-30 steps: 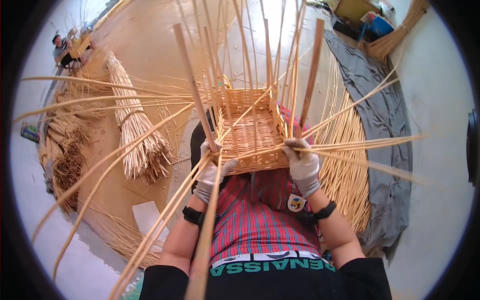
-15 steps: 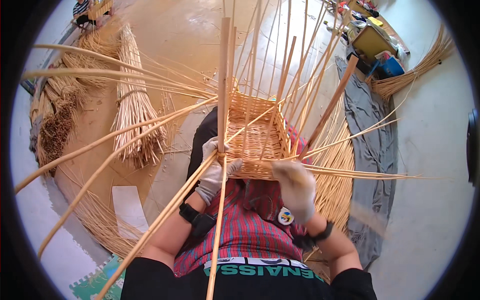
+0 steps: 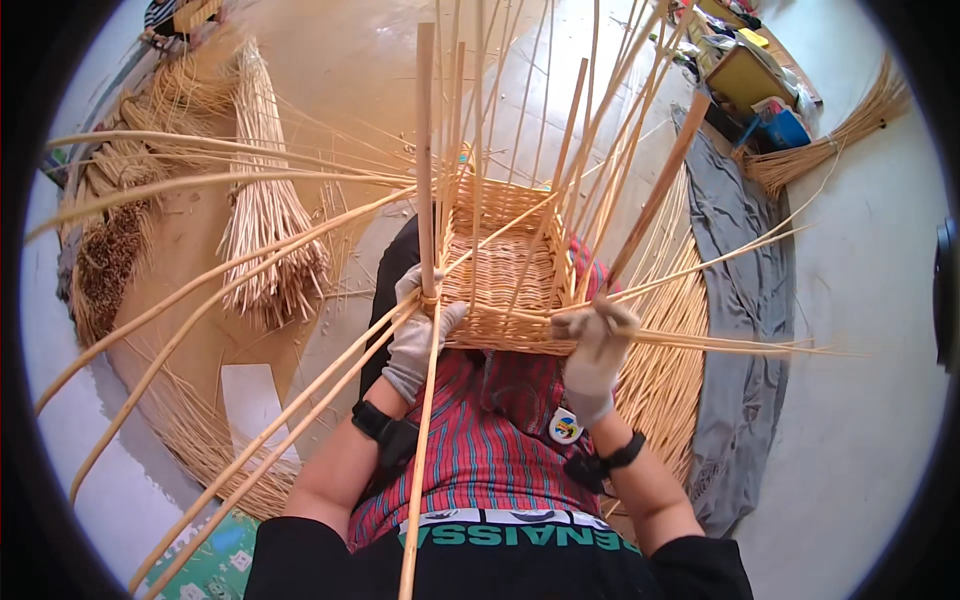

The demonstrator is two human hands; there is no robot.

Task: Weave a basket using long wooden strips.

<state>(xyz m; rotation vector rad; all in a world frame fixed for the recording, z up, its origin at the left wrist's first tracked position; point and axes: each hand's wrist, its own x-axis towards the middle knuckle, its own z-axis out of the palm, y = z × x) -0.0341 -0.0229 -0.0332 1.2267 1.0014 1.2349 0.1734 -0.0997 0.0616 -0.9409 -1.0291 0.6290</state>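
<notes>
A half-woven wicker basket rests on my lap, with thin willow rods standing up from its rim and others spreading out sideways. My left hand, in a pale work glove, grips its near left corner beside a thick upright stake. Long willow rods pass out from that corner toward the lower left. At the near right corner my gloved right hand has its fingers curled about the willow rods that run off to the right. A thick slanted stake rises just above that hand.
To the left stands a tied bundle of peeled rods, with darker bundles beyond it. More rods lie on a grey cloth at right. A blue container sits at the far right; a person is at far left.
My right hand, blurred before, is now clearer and slightly lower to the right, at the basket's corner. The left-hand rods have shifted, and the basket has moved slightly left.
</notes>
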